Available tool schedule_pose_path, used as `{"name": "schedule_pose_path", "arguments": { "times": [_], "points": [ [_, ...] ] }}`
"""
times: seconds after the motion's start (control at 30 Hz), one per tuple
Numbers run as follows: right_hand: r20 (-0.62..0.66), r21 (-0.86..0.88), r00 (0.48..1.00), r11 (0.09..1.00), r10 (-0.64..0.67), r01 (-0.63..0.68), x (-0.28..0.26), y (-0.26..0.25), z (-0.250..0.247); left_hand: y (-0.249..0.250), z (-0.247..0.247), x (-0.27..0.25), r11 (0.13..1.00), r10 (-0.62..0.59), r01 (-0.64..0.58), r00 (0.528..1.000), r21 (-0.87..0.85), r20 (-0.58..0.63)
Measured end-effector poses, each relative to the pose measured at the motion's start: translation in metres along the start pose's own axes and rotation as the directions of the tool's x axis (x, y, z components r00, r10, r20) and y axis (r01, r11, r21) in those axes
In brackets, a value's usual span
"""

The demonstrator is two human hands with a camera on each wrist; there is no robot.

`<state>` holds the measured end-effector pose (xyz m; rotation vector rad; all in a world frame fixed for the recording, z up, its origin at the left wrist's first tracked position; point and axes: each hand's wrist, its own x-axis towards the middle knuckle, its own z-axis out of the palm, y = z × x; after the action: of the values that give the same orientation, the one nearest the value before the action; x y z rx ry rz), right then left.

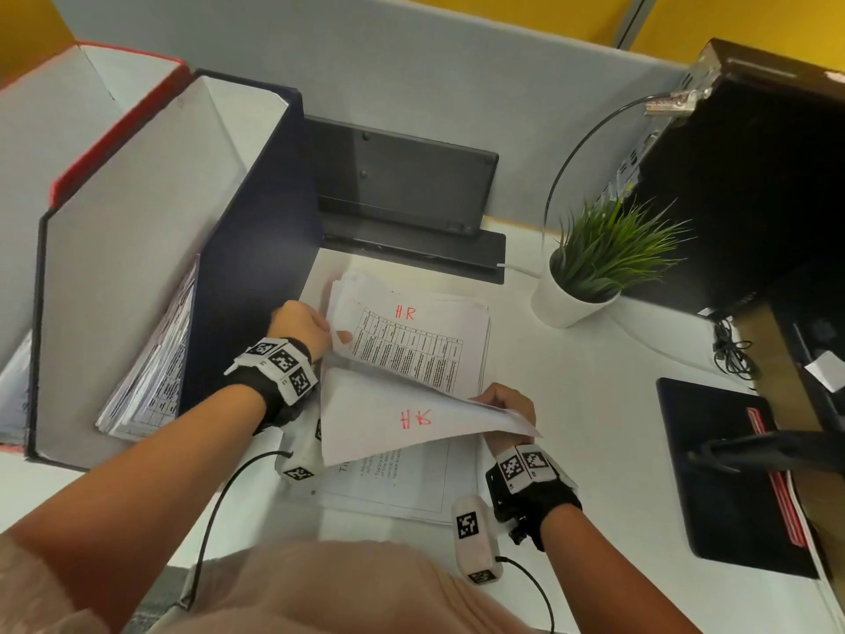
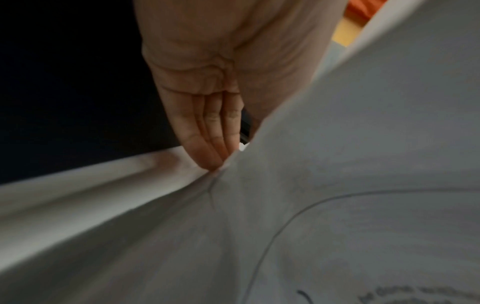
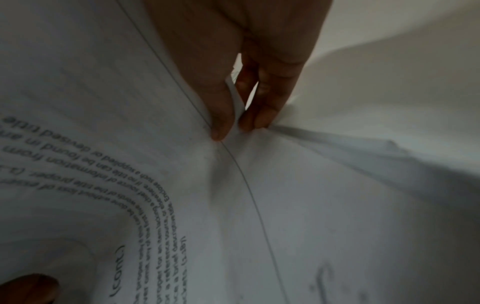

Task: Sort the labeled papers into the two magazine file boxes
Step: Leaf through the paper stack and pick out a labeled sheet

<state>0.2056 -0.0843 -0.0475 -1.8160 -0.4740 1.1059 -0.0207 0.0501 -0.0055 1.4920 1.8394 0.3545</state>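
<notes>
At the middle of the bench (image 1: 594, 404), both hands hold one lifted sheet (image 1: 388, 418) marked "HR" in red. The left hand (image 1: 302, 324) pinches its far left corner, thumb on top and fingers (image 2: 207, 131) straight underneath, just beside the dark blue file box (image 1: 256, 249). The right hand (image 1: 510, 404) pinches the right corner between thumb and fingertips (image 3: 262, 115), so the sheet hangs curled above the paper stack (image 1: 411, 354). The top page of that stack also carries a red "HR" and a printed table. The blue box stands at the left of the bench, tilted in this view, with printed papers (image 1: 155, 359) leaning inside it. A red file box (image 1: 91, 144) stands against its far side. Beyond the stack a black keyboard (image 1: 402, 180) leans on the grey partition, and a small potted plant (image 1: 594, 267) sits to the right.
</notes>
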Motion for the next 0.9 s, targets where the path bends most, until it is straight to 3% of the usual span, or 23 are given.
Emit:
{"name": "schedule_pose_path", "arguments": {
  "times": [0.03,0.17,0.27,0.37,0.47,0.53,0.6,0.63,0.7,0.73,0.8,0.83,0.9],
  "points": [
    [-0.022,0.069,0.999,0.997,0.028,-0.026,0.000,0.000,0.002,0.002,-0.001,0.000,0.999,0.007,-0.007,1.000,0.039,-0.001],
    [-0.036,0.029,0.999,0.999,-0.022,0.023,-0.001,0.002,0.006,0.010,0.001,-0.004,0.972,0.018,-0.024,0.999,0.236,0.027],
    [-0.047,-0.068,0.995,0.994,-0.085,0.082,-0.002,0.004,0.005,0.013,0.003,-0.006,0.973,0.039,-0.049,0.998,0.228,0.048],
    [-0.054,-0.010,0.996,0.997,-0.076,0.076,0.001,0.008,0.008,0.013,0.001,-0.009,0.961,0.083,-0.108,0.991,0.257,0.107],
    [-0.047,-0.093,0.998,0.995,-0.048,0.044,0.004,0.006,0.008,0.005,0.000,-0.012,0.950,0.178,-0.198,0.979,0.242,0.100],
    [-0.068,-0.108,0.998,0.994,-0.013,0.006,0.002,0.004,0.006,-0.001,0.002,-0.016,0.924,0.332,-0.326,0.943,0.200,0.004],
    [-0.113,0.022,0.989,0.995,0.095,-0.093,0.007,0.004,0.006,-0.006,0.006,-0.022,0.868,0.497,-0.494,0.859,0.056,-0.125],
    [-0.141,0.104,0.983,0.989,0.121,-0.106,0.010,0.006,0.006,-0.008,0.008,-0.025,0.844,0.519,-0.533,0.840,-0.058,-0.162],
    [-0.267,0.192,0.934,0.963,0.236,-0.188,0.001,-0.006,0.012,-0.011,0.011,-0.030,0.843,0.413,-0.431,0.902,-0.321,-0.128],
    [-0.304,0.118,0.935,0.981,0.181,-0.152,-0.004,-0.006,0.012,-0.012,0.013,-0.032,0.840,0.322,-0.322,0.944,-0.437,-0.076],
    [-0.163,0.188,0.985,0.982,0.060,-0.028,-0.002,-0.003,0.011,-0.012,0.017,-0.034,0.804,0.162,-0.133,0.987,-0.579,-0.002],
    [-0.108,0.102,0.994,0.995,-0.008,0.019,-0.006,-0.003,0.011,-0.011,0.017,-0.036,0.779,0.111,-0.071,0.994,-0.623,0.025],
    [-0.150,0.107,0.987,0.992,-0.057,0.074,-0.010,-0.004,0.004,-0.008,0.017,-0.038,0.725,0.079,0.003,0.993,-0.689,0.088]
  ]
}}
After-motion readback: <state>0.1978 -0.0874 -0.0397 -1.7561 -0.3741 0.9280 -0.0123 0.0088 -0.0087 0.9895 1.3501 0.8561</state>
